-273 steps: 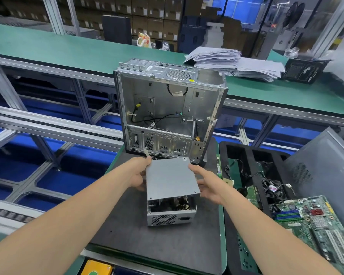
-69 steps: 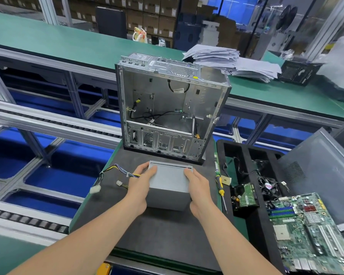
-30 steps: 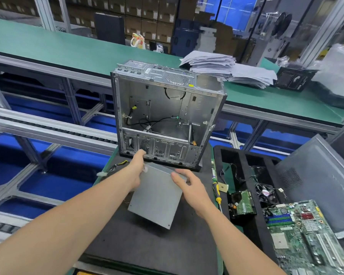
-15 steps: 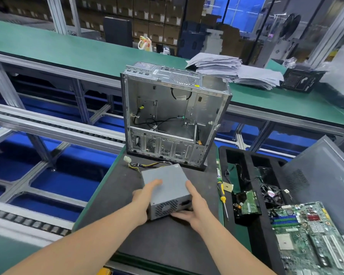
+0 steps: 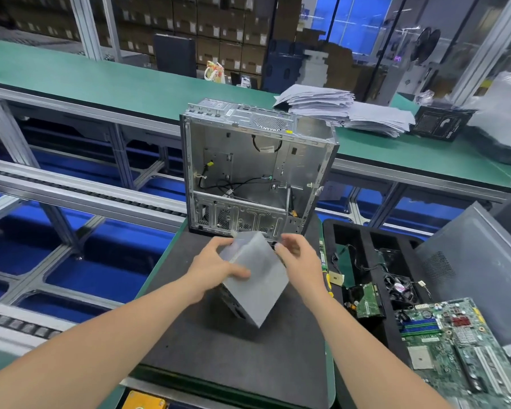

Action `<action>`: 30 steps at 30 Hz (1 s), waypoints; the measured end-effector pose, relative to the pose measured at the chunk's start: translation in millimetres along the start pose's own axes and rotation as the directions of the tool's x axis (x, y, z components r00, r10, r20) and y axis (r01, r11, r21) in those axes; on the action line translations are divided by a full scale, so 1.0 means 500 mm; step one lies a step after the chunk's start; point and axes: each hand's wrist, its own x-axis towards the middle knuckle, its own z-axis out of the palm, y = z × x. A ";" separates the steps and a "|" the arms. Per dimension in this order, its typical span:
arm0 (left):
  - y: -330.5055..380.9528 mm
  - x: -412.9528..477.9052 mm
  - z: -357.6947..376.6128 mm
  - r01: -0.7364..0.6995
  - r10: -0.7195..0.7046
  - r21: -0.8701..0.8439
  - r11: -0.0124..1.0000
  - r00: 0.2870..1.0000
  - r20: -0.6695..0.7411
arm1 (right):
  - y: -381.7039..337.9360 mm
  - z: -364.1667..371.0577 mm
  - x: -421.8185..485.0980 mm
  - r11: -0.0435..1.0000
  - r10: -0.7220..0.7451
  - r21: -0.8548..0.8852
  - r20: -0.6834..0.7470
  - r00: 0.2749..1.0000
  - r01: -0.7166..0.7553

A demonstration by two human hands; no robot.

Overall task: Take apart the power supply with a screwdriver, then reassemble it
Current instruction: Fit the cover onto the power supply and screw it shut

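The power supply [image 5: 257, 287] stands tilted on one corner on the desk [image 5: 233, 352], between the hands. The left hand [image 5: 216, 267] grips its left edge, thumb across the face. The right hand [image 5: 300, 259] curls at the far edge, but blur hides whether it touches. Judged rigid, weighty and smooth-sided: hold it by opposite edges. The case [image 5: 257, 172] stands just beyond the hands.
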 end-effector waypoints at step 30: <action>-0.025 0.000 0.030 0.158 -0.220 -0.448 0.880 0.971 -0.089 | 0.015 0.111 0.008 0.846 0.396 0.316 0.166 0.903 -0.429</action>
